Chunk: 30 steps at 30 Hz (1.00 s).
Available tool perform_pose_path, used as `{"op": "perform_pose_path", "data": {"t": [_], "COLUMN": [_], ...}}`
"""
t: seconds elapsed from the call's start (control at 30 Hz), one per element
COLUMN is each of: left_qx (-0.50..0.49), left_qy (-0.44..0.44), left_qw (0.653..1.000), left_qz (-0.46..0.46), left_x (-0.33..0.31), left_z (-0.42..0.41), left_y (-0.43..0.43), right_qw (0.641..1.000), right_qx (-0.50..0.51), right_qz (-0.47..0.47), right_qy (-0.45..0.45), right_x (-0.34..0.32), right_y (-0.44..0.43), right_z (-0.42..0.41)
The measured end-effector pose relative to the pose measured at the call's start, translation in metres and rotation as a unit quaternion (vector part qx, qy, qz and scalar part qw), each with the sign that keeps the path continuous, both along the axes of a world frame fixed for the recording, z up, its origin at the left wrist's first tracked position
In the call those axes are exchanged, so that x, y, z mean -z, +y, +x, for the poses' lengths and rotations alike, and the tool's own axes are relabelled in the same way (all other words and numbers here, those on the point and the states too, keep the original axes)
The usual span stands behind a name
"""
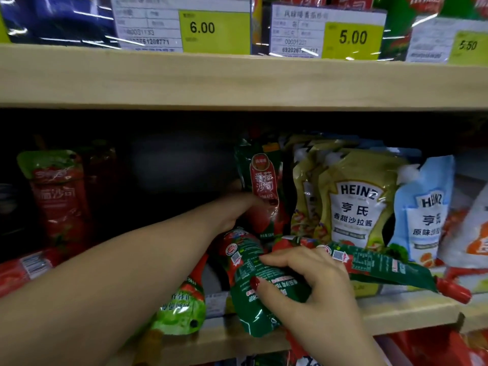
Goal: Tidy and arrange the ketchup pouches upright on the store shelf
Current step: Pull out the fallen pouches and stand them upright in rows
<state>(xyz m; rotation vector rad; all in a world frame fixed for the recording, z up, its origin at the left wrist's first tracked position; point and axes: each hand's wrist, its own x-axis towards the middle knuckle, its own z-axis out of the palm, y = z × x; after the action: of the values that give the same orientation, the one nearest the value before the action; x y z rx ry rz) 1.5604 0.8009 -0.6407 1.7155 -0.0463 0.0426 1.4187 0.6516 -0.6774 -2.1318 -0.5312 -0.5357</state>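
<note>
Right hand (pixel 306 278), lower centre: thumb and fingers clamped on a green pouch (pixel 245 307) lying at the shelf (pixel 396 310) edge. Left hand (pixel 235 207), centre: gripping an upright red pouch (pixel 264 191). At right, a flat pouch (pixel 383 265) lies before standing Heinz pouches (pixel 356 202).

Light from above and front. Pale wooden upper shelf board (pixel 237 80), band toward 12 o'clock, evenly bright. Recess beneath near black, deepest 9 to 11 o'clock; standing red-and-green foil ketchup pouch (pixel 59 196) at 9 o'clock dim, print soft. Upright red-labelled green foil ketchup pouch (pixel 264 186) at centre half shadowed. White glare streaks on clear plastic price-tag sleeves (pixel 182 25) at 12 o'clock; small glints on lying dark green foil ketchup pouch (pixel 243 307) at 6 o'clock. Fine print smeared throughout. Wide-angle bend bows shelf edges near corners.
</note>
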Motion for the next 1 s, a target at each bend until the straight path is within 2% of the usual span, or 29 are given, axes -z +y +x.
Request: {"op": "perform_pose_path", "data": {"t": [0.4,0.67,1.0], "left_qx": [0.008,-0.007,-0.035], "left_qy": [0.005,0.01,0.007], "left_qw": [0.997,1.0,0.999], "left_qz": [0.074,-0.014,-0.017], "left_x": [0.01,0.002,0.001], "left_z": [0.007,0.003,0.001], "left_y": [0.009,0.022,0.014], "right_qw": [1.0,1.0,1.0], "right_qx": [-0.004,-0.002,0.005], "right_qz": [0.001,-0.003,-0.007], "right_qy": [-0.004,-0.012,-0.015], "right_x": [0.001,0.002,0.004], "right_y": [0.003,0.005,0.004], "right_z": [0.0,-0.001,0.0]}}
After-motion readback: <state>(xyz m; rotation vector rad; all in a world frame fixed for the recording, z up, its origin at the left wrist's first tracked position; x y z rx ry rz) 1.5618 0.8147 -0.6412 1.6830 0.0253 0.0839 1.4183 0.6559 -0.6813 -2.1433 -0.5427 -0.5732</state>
